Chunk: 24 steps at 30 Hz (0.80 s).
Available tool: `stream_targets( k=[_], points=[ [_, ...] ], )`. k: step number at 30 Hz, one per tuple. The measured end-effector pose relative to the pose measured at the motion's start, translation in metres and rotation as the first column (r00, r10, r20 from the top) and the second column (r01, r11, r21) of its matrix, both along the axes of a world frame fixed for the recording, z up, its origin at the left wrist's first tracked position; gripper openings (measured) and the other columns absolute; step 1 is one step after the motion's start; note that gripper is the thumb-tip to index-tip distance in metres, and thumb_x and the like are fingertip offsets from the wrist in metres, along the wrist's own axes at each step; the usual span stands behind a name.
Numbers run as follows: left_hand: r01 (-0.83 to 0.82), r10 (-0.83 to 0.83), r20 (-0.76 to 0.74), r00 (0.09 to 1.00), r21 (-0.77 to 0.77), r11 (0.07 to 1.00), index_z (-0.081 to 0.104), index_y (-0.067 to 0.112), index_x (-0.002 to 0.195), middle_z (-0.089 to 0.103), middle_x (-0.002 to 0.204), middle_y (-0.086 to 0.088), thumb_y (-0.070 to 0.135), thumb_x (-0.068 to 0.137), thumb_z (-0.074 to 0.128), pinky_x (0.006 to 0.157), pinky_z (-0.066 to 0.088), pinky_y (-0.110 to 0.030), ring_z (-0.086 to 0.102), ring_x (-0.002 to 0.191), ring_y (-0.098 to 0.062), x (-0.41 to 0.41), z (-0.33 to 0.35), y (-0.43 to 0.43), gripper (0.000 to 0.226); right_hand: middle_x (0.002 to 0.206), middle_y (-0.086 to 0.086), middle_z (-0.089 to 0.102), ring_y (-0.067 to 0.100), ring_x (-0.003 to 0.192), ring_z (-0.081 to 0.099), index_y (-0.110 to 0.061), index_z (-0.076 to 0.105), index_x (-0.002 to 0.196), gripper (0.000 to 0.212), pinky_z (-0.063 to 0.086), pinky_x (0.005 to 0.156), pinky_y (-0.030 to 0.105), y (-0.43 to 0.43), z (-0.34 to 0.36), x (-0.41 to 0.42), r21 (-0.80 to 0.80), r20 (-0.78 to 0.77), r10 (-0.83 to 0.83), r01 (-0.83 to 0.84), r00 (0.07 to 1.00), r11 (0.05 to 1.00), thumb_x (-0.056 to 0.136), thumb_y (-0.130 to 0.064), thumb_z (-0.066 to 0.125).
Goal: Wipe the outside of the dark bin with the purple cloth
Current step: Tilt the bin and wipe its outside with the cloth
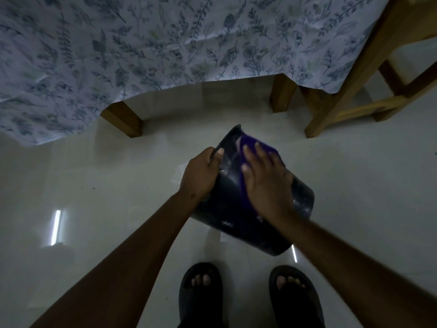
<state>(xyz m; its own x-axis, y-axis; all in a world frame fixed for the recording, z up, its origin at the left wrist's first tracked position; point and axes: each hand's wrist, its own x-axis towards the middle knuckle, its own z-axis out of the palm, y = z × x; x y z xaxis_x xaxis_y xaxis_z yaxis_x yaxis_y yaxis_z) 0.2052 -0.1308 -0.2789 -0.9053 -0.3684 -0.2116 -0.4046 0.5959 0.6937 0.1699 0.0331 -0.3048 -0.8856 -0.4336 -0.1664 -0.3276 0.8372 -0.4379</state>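
Observation:
The dark bin (231, 209) is tipped on its side above the floor, its open rim pointing away from me toward the table. My left hand (201, 176) grips the rim at the bin's left edge. My right hand (267, 183) lies flat on the purple cloth (255, 144), pressing it against the bin's upper outer wall. Most of the cloth is hidden under my palm; purple shows beyond my fingertips and along the thumb side.
A table under a floral blue-and-white cloth (142, 48) stands ahead, with wooden legs (123, 119) close to the bin. A wooden chair frame (354, 86) is at the right. My feet in dark sandals (201, 292) stand on the glossy pale floor (94, 185).

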Motion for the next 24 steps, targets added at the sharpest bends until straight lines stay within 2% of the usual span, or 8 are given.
stream_targets(
  k=[2, 4, 8, 11, 16, 18, 20, 24],
  points=[
    [-0.016, 0.016, 0.004, 1.000, 0.001, 1.000, 0.057, 0.012, 0.089, 0.059, 0.077, 0.005, 0.041, 0.103, 0.033, 0.065, 0.042, -0.022, 0.055, 0.071, -0.009, 0.011, -0.003, -0.002, 0.040, 0.153, 0.004, 0.039, 0.030, 0.135, 0.042, -0.031, 0.029, 0.149, 0.052, 0.031, 0.109, 0.051, 0.005, -0.004, -0.040, -0.065, 0.255, -0.149, 0.170, 0.955, 0.983, 0.101, -0.047, 0.021],
    [-0.015, 0.015, 0.023, 1.000, 0.005, 1.000, 0.057, 0.012, 0.087, 0.061, 0.079, 0.002, 0.043, 0.102, 0.034, 0.066, 0.042, -0.027, 0.058, 0.075, -0.016, 0.018, -0.005, -0.006, 0.041, 0.151, 0.006, 0.042, 0.030, 0.132, 0.044, -0.031, 0.028, 0.149, 0.050, 0.031, 0.108, 0.048, 0.014, -0.003, -0.036, -0.056, 0.338, -0.175, 0.206, 0.925, 0.977, 0.102, -0.045, 0.023],
    [0.011, -0.008, 0.069, 0.998, -0.044, 0.999, 0.058, 0.019, 0.089, 0.064, 0.085, -0.001, 0.045, 0.101, 0.034, 0.073, 0.046, -0.032, 0.061, 0.080, -0.021, 0.003, -0.006, -0.013, 0.038, 0.162, 0.001, 0.018, 0.033, 0.147, 0.019, -0.034, 0.015, 0.152, 0.058, 0.026, 0.110, 0.055, 0.017, 0.005, 0.049, 0.058, 0.017, 0.060, -0.061, 0.998, 0.996, 0.096, -0.048, 0.019],
    [0.036, -0.033, 0.044, 0.998, -0.063, 0.997, 0.056, 0.018, 0.086, 0.060, 0.079, 0.002, 0.042, 0.102, 0.034, 0.067, 0.042, -0.026, 0.058, 0.076, -0.017, 0.001, -0.005, -0.012, 0.037, 0.162, 0.000, 0.016, 0.032, 0.148, 0.017, -0.035, 0.015, 0.152, 0.056, 0.026, 0.110, 0.054, 0.014, 0.004, 0.043, 0.004, -0.029, 0.113, -0.113, 0.993, 0.994, 0.098, -0.048, 0.022],
    [-0.001, 0.004, 0.037, 0.999, -0.078, 0.997, 0.054, 0.024, 0.084, 0.058, 0.074, 0.008, 0.046, 0.101, 0.032, 0.063, 0.041, -0.023, 0.057, 0.071, -0.012, 0.009, -0.005, -0.009, 0.036, 0.150, 0.004, 0.043, 0.029, 0.131, 0.046, -0.032, 0.030, 0.148, 0.053, 0.034, 0.108, 0.051, 0.004, -0.012, -0.031, -0.062, 0.312, -0.234, 0.266, 0.921, 0.962, 0.099, -0.051, 0.022],
    [-0.017, 0.021, 0.054, 0.998, -0.087, 0.996, 0.054, 0.026, 0.083, 0.059, 0.077, 0.007, 0.048, 0.101, 0.032, 0.064, 0.040, -0.026, 0.057, 0.072, -0.014, 0.005, -0.004, -0.006, 0.036, 0.156, 0.003, 0.034, 0.030, 0.139, 0.037, -0.032, 0.026, 0.150, 0.053, 0.029, 0.110, 0.054, 0.006, -0.006, -0.011, -0.014, 0.249, -0.219, 0.229, 0.943, 0.973, 0.099, -0.049, 0.022],
    [-0.023, 0.029, 0.055, 0.998, -0.098, 0.995, 0.054, 0.025, 0.082, 0.059, 0.076, 0.006, 0.047, 0.101, 0.032, 0.066, 0.040, -0.028, 0.058, 0.073, -0.016, 0.002, -0.006, -0.006, 0.037, 0.161, 0.002, 0.020, 0.033, 0.146, 0.021, -0.033, 0.019, 0.152, 0.055, 0.025, 0.111, 0.055, 0.007, 0.004, 0.034, 0.037, 0.049, -0.053, 0.051, 0.997, 0.998, 0.099, -0.048, 0.022],
    [-0.032, 0.037, 0.043, 0.998, -0.094, 0.995, 0.054, 0.021, 0.082, 0.061, 0.078, 0.001, 0.046, 0.102, 0.032, 0.068, 0.040, -0.029, 0.058, 0.076, -0.020, -0.001, -0.008, -0.009, 0.039, 0.162, 0.000, 0.018, 0.033, 0.147, 0.019, -0.036, 0.021, 0.151, 0.055, 0.026, 0.110, 0.054, 0.006, 0.005, 0.054, 0.034, -0.071, 0.150, -0.148, 0.986, 0.988, 0.098, -0.049, 0.021]
  ],
)
